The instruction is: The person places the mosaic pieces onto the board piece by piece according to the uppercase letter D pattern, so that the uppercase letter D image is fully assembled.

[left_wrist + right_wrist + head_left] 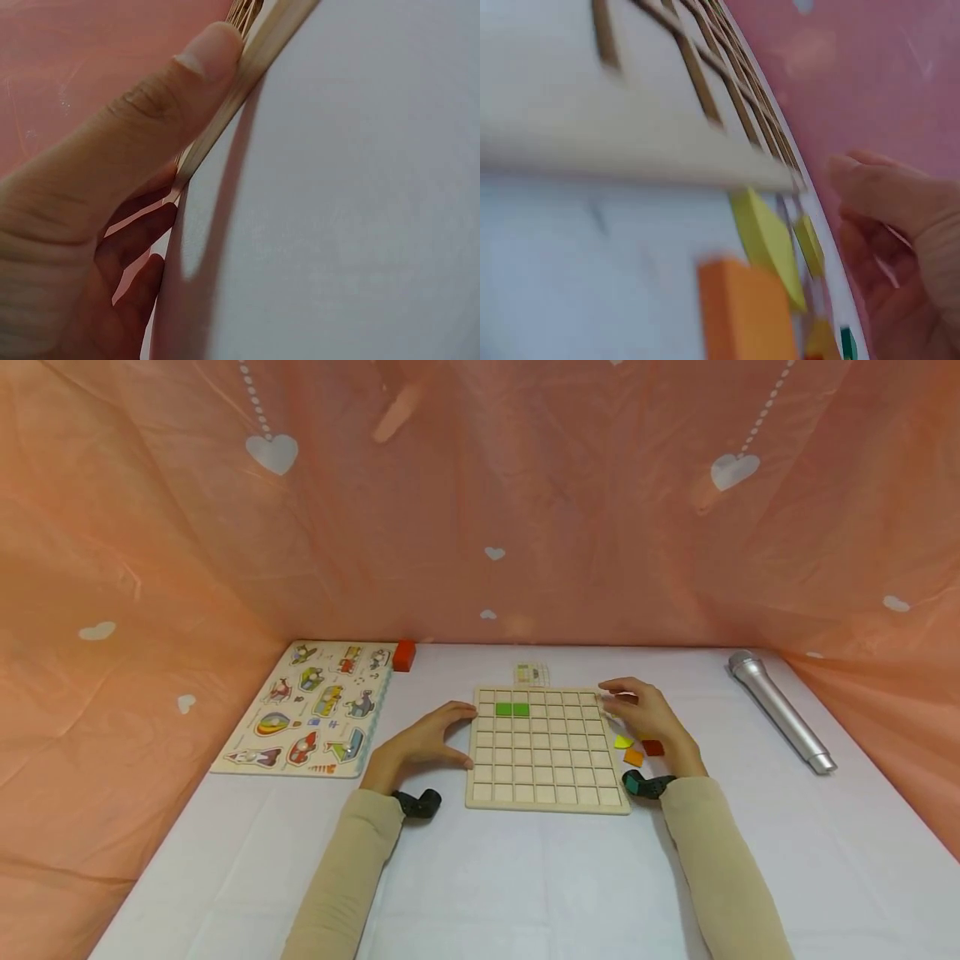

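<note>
Nearest the head camera: two beige sleeves (341, 881), both cut off by the lower border. Between and beyond, flat on the white table (487, 893): pale wooden grid board (538, 737). Seated side by side in its second row from the far edge: two green tiles (512, 709).

At the board's left edge: left hand (420, 739), thumb and fingers apart, with thumb tip against the rim in left wrist view. Grid there mostly cut off at top.

Near the far right corner: right hand (645, 714), grip apart, fingers bent, some hidden behind one another. Contact with rim: cannot tell.

Just beside the board's right edge, loose: yellow piece (623, 742), orange piece (633, 757), dark red piece (654, 747). In right wrist view, orange blurred; second yellow and a sliver of green (848, 343) behind.

Just beyond the far edge: small printed card (532, 674), marks too fine to read.

Farther left: picture puzzle board (281, 742), with red block (403, 656) at its far corner. Far right: silver microphone (782, 714), lying aslant. Behind: pinkish-orange curtain (480, 485) with pale hearts.
</note>
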`<state>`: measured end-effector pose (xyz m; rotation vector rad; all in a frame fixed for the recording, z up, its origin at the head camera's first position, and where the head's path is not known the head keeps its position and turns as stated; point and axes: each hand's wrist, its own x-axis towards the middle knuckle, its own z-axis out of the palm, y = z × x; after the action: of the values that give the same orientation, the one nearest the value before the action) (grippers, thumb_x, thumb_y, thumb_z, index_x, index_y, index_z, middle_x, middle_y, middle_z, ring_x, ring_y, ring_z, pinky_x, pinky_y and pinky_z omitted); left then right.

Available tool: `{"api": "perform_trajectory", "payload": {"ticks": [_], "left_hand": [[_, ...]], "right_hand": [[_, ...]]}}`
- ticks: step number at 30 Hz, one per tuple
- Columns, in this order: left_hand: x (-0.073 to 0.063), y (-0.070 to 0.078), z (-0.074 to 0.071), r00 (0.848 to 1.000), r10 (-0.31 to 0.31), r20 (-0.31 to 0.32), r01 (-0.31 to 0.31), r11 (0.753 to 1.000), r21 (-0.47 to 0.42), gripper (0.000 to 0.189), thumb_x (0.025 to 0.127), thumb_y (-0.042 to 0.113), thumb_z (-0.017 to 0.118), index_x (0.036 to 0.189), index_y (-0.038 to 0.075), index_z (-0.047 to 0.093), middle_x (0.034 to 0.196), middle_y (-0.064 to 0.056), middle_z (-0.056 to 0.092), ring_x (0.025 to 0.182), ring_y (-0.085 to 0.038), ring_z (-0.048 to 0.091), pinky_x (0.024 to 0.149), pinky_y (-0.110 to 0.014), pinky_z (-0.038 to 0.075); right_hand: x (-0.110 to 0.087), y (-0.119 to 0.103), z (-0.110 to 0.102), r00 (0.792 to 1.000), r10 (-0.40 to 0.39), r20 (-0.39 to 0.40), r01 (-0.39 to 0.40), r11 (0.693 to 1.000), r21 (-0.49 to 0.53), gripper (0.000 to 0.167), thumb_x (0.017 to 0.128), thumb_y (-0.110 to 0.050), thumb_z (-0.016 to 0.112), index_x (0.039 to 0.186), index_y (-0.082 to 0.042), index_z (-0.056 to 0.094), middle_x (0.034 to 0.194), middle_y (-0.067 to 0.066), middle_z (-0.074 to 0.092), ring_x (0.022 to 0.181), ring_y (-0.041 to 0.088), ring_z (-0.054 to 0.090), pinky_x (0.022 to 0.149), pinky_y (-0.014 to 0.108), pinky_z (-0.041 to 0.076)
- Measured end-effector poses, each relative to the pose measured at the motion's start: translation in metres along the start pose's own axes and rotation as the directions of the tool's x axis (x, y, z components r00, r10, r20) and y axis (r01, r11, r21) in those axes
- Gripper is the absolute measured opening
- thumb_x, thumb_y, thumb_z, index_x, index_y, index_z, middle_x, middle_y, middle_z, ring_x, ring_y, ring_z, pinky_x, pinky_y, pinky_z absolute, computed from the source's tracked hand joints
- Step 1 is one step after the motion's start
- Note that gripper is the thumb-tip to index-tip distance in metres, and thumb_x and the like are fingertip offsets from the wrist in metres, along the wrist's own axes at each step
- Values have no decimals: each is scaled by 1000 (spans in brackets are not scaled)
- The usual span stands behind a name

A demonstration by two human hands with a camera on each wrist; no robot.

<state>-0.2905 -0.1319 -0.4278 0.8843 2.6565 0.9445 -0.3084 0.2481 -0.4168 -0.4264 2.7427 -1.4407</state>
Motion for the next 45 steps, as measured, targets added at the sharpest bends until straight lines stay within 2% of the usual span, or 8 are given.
{"api": "perform_trajectory", "payload": {"ticks": [3,8,16,21,26,34,40,45], "left_hand": [[0,0,0,1000,4,-2,-4,1000,-4,86,67,29,84,138,4,43,143,-10,38,135,-25,30,114,-38,23],[0,0,1,1000,3,0,-3,1000,-1,87,67,29,84,138,4,42,143,-10,38,136,-25,30,114,-37,23],[0,1,0,1000,4,-2,-4,1000,-7,86,67,28,84,138,4,42,143,-10,38,136,-25,30,114,-37,23],[0,0,0,1000,-6,-1,6,1000,-8,87,66,29,85,139,5,42,143,-9,38,136,-25,30,114,-37,23],[0,-1,1,1000,-13,0,13,1000,-14,87,66,29,85,138,5,42,143,-9,38,136,-24,29,114,-37,23],[1,-1,1,1000,-1,1,1,1000,-10,87,66,28,85,138,4,43,143,-10,38,136,-25,29,114,-36,23],[1,-1,1,1000,-6,2,6,1000,-7,87,67,29,84,138,4,42,144,-9,38,136,-25,29,114,-36,22],[0,0,1,1000,-23,3,23,1000,-5,87,67,29,84,139,5,42,144,-8,37,136,-24,29,114,-36,22]], "right_hand": [[-4,5,-9,998,38,42,-35,998,-53,40,89,-10,63,127,-1,54,131,22,48,120,40,46,103,51,37],[-7,11,-14,997,32,76,-19,986,-166,38,88,-8,63,125,-1,56,130,21,50,118,38,46,103,52,37],[-8,16,-13,999,-32,40,39,978,-203,31,88,-6,63,118,3,61,118,21,54,109,38,51,97,52,41],[-6,14,-9,999,-40,1,39,975,-220,32,88,-9,64,117,3,61,112,20,56,98,30,51,89,43,44],[0,2,1,997,-79,-23,74,982,-174,31,89,-9,63,117,3,61,112,20,56,97,31,54,88,43,47],[9,-32,27,996,-80,32,82,994,-72,31,91,-11,61,120,-1,60,117,17,53,101,30,51,88,42,45],[19,-43,49,988,-144,62,148,986,-70,29,88,-7,62,116,1,62,111,17,56,97,29,54,85,42,48],[26,-45,68,972,-228,60,232,970,-68,29,85,-8,67,112,2,65,102,14,58,91,24,54,82,36,50]]}}
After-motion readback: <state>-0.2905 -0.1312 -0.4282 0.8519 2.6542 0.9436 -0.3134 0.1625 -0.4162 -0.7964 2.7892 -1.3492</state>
